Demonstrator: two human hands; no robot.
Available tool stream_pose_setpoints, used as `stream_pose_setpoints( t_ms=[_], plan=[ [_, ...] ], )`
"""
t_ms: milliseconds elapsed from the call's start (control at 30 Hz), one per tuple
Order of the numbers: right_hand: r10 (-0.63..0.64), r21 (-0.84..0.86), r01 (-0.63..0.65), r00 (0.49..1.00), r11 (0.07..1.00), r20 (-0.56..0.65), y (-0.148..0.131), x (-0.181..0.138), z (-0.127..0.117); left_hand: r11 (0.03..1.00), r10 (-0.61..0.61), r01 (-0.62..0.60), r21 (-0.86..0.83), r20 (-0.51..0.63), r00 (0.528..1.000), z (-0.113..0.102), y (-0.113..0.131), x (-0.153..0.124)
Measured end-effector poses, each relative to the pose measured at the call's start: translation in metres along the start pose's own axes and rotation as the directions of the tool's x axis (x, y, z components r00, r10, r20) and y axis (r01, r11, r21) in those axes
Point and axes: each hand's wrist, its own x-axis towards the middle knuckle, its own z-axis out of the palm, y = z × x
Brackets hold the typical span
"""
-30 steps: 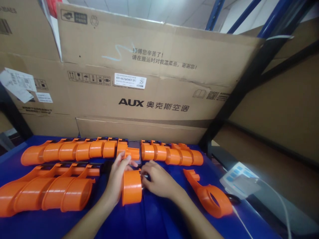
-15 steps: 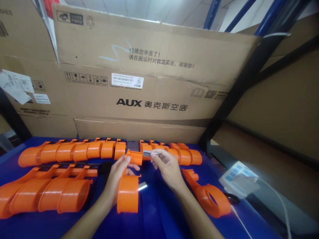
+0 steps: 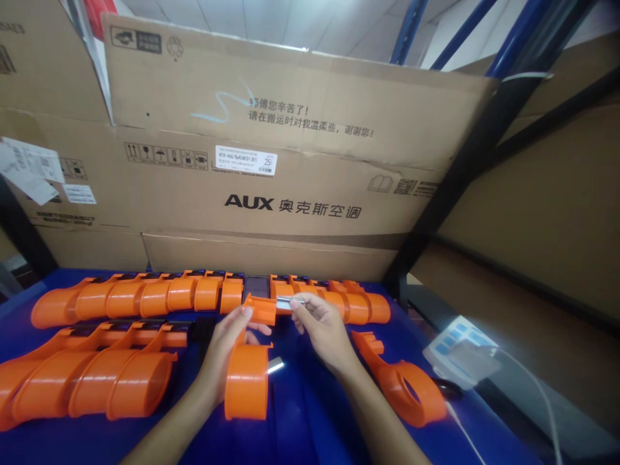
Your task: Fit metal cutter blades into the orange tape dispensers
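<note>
My left hand [image 3: 223, 345] is closed around an orange plastic ring holder [image 3: 246, 389], its wide ring hanging below and its grooved upper end pointing right. Between the thumb and fingers of my right hand [image 3: 323, 328] is a small flat metal strip [image 3: 285, 302]. The strip's left end meets the right end of the holder's upper part; how far it sits inside cannot be seen. Another shiny metal strip [image 3: 276, 366] shows just right of the ring.
A row of orange holders [image 3: 155, 299] lines the back of the blue table surface [image 3: 310, 420]. Several larger-looking ones [image 3: 140, 384] lie front left, one [image 3: 421, 394] lies right. A dark flat device [image 3: 256, 287], a white-and-blue box [image 3: 462, 352] with a cable and a cardboard wall [image 3: 290, 245] surround them.
The view has shifted slightly. My right hand has moved a touch left toward the holder with the metal strip. My left hand keeps the same hold.
</note>
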Motion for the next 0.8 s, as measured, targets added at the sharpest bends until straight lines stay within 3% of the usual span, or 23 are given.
stream_pose_setpoints(
  t_ms=[133, 300, 533, 800],
  plan=[
    [0.010, 0.032, -0.011, 1.000, 0.999, 0.007, -0.0010, -0.0002, -0.0002, 0.999, 0.039, -0.039, 0.015, -0.003, 0.999, -0.0016, -0.0011, 0.0014],
    [0.027, 0.060, -0.028, 1.000, 0.998, 0.015, 0.0001, -0.0014, 0.0004, 0.999, -0.035, 0.035, -0.016, 0.035, 0.999, -0.0028, -0.0011, 0.0035],
    [0.018, 0.081, -0.020, 1.000, 0.996, 0.021, 0.0015, -0.0003, 0.0010, 0.999, -0.021, 0.022, -0.026, 0.039, 0.999, -0.0039, -0.0017, 0.0022],
    [-0.038, -0.025, 0.039, 0.999, 0.999, 0.014, -0.0051, -0.0059, 0.0026, 0.997, 0.032, -0.033, 0.068, 0.015, 0.999, 0.0037, 0.0025, -0.0023]
  ],
)
